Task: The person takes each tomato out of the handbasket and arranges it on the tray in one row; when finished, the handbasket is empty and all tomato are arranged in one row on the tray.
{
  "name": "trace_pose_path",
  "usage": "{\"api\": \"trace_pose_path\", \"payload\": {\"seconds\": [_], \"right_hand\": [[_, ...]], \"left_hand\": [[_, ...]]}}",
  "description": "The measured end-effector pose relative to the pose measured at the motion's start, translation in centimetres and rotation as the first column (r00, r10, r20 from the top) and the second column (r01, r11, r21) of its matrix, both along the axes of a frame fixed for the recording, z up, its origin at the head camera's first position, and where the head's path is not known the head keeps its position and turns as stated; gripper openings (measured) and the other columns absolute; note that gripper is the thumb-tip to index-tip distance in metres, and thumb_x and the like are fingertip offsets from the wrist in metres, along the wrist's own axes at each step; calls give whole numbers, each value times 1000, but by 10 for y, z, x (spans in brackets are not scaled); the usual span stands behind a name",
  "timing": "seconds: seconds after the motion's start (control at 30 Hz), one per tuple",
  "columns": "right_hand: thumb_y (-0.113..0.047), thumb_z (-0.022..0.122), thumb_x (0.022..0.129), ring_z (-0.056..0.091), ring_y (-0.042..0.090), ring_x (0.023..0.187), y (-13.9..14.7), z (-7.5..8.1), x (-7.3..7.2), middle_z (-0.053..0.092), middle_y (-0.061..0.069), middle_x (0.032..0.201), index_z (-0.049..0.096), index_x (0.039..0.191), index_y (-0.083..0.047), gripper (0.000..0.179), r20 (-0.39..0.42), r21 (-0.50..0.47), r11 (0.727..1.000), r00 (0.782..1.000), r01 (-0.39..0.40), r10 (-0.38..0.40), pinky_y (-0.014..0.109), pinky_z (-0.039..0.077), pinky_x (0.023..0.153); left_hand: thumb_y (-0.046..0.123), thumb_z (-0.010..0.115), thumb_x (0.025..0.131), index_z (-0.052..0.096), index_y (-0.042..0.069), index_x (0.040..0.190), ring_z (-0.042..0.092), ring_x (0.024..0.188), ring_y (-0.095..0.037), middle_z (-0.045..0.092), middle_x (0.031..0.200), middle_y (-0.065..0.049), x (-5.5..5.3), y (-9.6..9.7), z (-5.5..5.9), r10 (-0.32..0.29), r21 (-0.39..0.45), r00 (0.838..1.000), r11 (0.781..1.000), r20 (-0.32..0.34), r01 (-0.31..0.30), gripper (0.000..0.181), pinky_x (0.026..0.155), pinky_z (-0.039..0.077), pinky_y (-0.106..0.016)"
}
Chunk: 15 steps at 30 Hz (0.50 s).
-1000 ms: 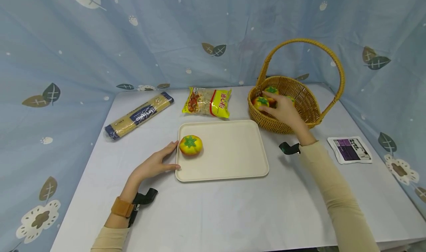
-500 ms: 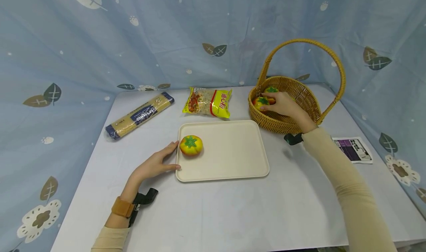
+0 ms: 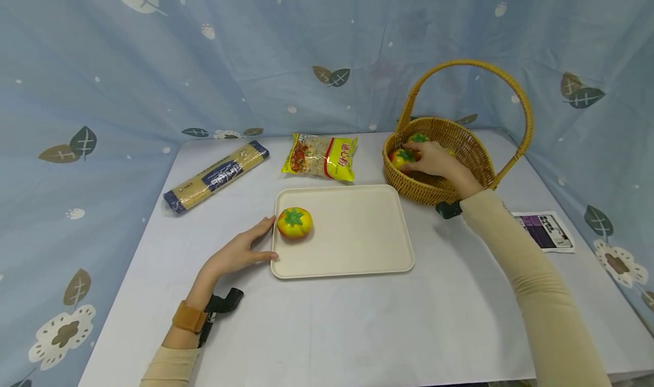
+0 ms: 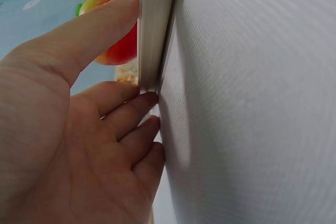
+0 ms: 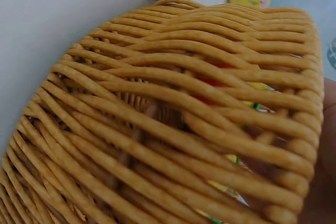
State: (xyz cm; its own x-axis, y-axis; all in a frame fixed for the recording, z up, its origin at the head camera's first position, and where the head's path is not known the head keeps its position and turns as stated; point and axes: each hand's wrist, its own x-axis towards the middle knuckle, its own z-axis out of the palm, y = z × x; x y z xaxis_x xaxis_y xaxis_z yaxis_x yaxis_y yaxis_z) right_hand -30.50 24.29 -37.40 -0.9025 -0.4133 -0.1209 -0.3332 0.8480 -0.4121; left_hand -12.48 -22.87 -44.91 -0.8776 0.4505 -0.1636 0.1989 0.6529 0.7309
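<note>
My left hand (image 3: 237,253) holds the left edge of a cream tray (image 3: 357,228). In the left wrist view its thumb lies over the rim (image 4: 149,30) and the fingertips touch the outer side near the table. On the tray, close to that hand, sits a yellow-and-red tomato (image 3: 294,223) with a green star-shaped top. Reaching into a wicker basket (image 3: 411,186), my right hand (image 3: 436,163) has thumb and fingers around a similar tomato (image 3: 400,159). Another tomato (image 3: 418,138) lies behind it, and a yellow bit shows past the hand. Basket weave (image 5: 173,87) mostly hides the right hand in its wrist view.
A long pack of spaghetti (image 3: 217,177) lies at the back left. Behind the tray is a yellow bag of pasta (image 3: 321,157). The basket's tall handle (image 3: 526,106) arches over it. A white-and-purple packet (image 3: 546,231) is partly covered by the right sleeve.
The right forearm has shifted rightward, now covering part of the packet, while the right hand stays in the basket around the tomato. The left hand and tray hold their places.
</note>
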Motion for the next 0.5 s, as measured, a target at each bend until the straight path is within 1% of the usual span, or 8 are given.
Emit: {"api": "trace_pose_path", "payload": {"seconds": [0.07, 0.17, 0.33, 0.5], "right_hand": [[-27, 69, 91, 53, 41, 113, -1, -1, -1, 55, 28, 127, 42, 142, 5, 66, 7, 0, 1000, 1000, -13, 13, 54, 45, 94], [-27, 69, 91, 47, 45, 121, -3, -3, -4, 50, 31, 133, 42, 141, 7, 67, 14, 6, 1000, 1000, -16, 16, 56, 41, 100], [-28, 69, 90, 41, 45, 127, -6, -6, -10, 46, 31, 137, 37, 143, 8, 72, 43, 16, 1000, 999, 8, -9, 56, 36, 105], [-27, 70, 90, 40, 44, 129, -6, -10, -13, 43, 30, 140, 33, 146, 8, 76, 68, 19, 999, 997, 38, -39, 55, 35, 107]], "left_hand": [[46, 73, 83, 20, 12, 155, 13, 145, -34, 17, 158, -14, 0, 0, 0, 0, 1, 1000, 1000, -1, 0, 95, 116, 15, -52], [46, 73, 83, 20, 12, 155, 14, 145, -35, 17, 158, -15, 0, -1, 0, -1, -2, 1000, 1000, -4, 1, 96, 116, 15, -52], [46, 73, 83, 20, 12, 155, 14, 145, -35, 17, 158, -15, -1, 0, 0, -2, 4, 1000, 1000, -6, 2, 95, 116, 16, -52], [45, 73, 83, 20, 12, 155, 13, 145, -34, 17, 158, -15, 0, 0, 1, -2, 9, 1000, 1000, 1, 2, 95, 117, 15, -51]]}}
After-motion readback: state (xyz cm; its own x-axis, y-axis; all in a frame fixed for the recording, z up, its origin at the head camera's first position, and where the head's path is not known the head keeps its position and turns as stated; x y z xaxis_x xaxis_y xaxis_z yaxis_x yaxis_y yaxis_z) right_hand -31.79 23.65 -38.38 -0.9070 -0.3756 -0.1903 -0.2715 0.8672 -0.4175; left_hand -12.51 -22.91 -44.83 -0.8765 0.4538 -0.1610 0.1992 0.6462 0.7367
